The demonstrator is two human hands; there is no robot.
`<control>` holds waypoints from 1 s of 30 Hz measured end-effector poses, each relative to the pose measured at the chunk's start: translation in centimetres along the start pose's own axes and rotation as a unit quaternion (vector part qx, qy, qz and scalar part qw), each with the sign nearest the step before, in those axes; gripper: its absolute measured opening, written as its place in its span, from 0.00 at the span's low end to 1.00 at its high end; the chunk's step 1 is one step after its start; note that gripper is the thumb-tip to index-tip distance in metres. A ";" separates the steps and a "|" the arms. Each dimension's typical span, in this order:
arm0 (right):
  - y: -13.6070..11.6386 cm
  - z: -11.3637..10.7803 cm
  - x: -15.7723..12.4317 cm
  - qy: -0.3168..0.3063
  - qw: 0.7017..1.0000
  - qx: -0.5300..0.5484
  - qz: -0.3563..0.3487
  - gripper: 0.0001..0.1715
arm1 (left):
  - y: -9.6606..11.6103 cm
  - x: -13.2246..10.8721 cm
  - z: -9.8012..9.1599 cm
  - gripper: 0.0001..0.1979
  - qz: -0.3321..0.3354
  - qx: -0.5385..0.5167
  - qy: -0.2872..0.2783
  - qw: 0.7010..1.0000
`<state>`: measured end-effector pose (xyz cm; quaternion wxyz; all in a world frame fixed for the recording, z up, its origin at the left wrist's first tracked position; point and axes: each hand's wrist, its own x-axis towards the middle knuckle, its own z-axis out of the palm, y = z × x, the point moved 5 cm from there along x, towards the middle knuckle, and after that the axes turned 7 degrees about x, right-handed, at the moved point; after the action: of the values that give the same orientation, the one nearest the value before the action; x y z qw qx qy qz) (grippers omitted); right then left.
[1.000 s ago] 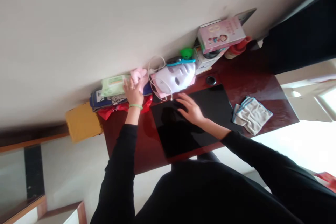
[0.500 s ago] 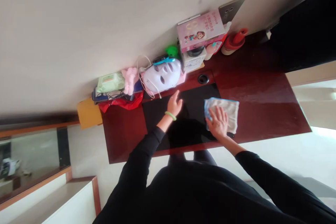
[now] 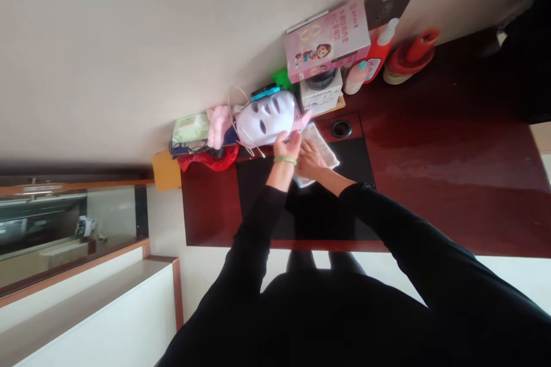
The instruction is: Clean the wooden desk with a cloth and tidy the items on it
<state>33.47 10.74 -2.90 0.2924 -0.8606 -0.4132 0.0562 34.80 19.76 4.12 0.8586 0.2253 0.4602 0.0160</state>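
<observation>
My left hand [image 3: 286, 149], with a pale green bangle at the wrist, is at the near edge of the white face mask [image 3: 269, 117]. Its fingers curl against that edge; their tips are partly hidden. Pink material [image 3: 302, 120] shows under the mask's right side. Close on the right, my right hand [image 3: 310, 159] lies flat with fingers stretched over a whitish cloth [image 3: 321, 140] with a blue edge. The cloth rests on the black mat [image 3: 340, 206], its far end close to the pink material.
Along the wall stand a pink box [image 3: 329, 43] on a white box [image 3: 321, 97], a red bottle [image 3: 381, 51] and a red-topped container [image 3: 411, 57]. Left of the mask are a pink plush [image 3: 218, 126], a wipes pack [image 3: 191, 128] and a red bag [image 3: 210, 160]. A round desk hole [image 3: 341, 129] is nearby.
My right hand has slid the cloth left and away from me, towards the mask. My left hand has moved forward to the mask's edge. The view has shifted slightly.
</observation>
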 end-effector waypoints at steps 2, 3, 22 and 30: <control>1.1 -0.8 0.6 0.014 1.000 -0.006 -0.002 0.39 | 0.1 -0.1 0.1 0.06 0.005 -0.005 0.003 1.000; 1.7 -1.3 0.8 0.022 1.000 -0.009 0.003 0.40 | 0.2 -0.1 0.1 0.07 0.006 -0.007 0.006 1.000; 9.9 -10.5 -10.2 0.205 0.904 -0.087 0.365 0.41 | 1.7 0.0 -1.8 0.02 0.037 0.037 0.043 0.998; 5.9 -6.1 -2.4 0.076 0.988 -0.041 0.127 0.35 | 5.5 0.5 -4.3 0.17 0.119 0.065 0.089 0.987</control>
<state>37.96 3.35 -1.45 0.2781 -0.9192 -0.2787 0.0100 32.63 26.36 3.91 0.7898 0.3310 0.5049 0.1081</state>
